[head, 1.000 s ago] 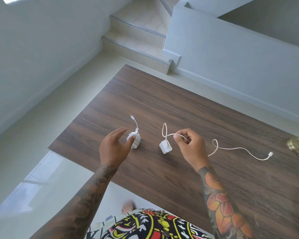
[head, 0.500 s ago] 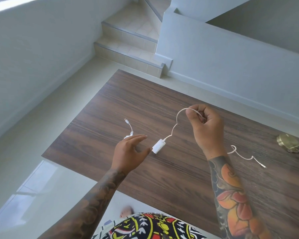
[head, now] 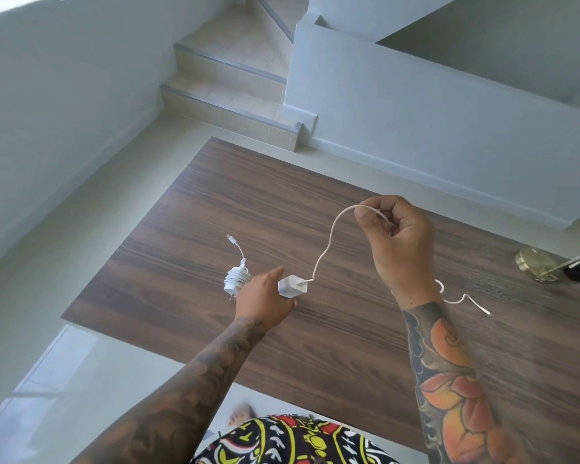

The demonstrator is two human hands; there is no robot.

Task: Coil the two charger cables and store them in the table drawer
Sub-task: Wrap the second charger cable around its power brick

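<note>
The white charger block (head: 292,285) is the thing to watch here. It sits at the tips of the left hand (head: 265,298), which reaches in from the near side. The thumb and forefinger seem to close on the block, but the hand hides most of the contact, so I cannot tell whether it is gripped or only touched. My judgement is that this second charger is about to be wound. For that, the left hand should take the block firmly by its flat sides so the plug end does not twist.

Just left of the block, on the table (head: 349,346), lies the first charger (head: 235,278), already wrapped into a tight bundle with its connector tail sticking up beyond it. It looks finished.

To the right of the block and higher, the right hand (head: 394,236) is raised. Its fingers (head: 365,214) are curled and pinch the loose cable (head: 329,242), which rises from the block in an arc to that pinch. The rest of the cable trails behind the right wrist onto the table, ending in a small connector well right of the block.

Good winding would mean keeping light tension in that arc, letting the cable slide through the pinch, and laying even turns round the block without kinking near the plug.

Further right of the block a brass-coloured object (head: 536,264) stands near the table edge. No drawer is in view.
</note>
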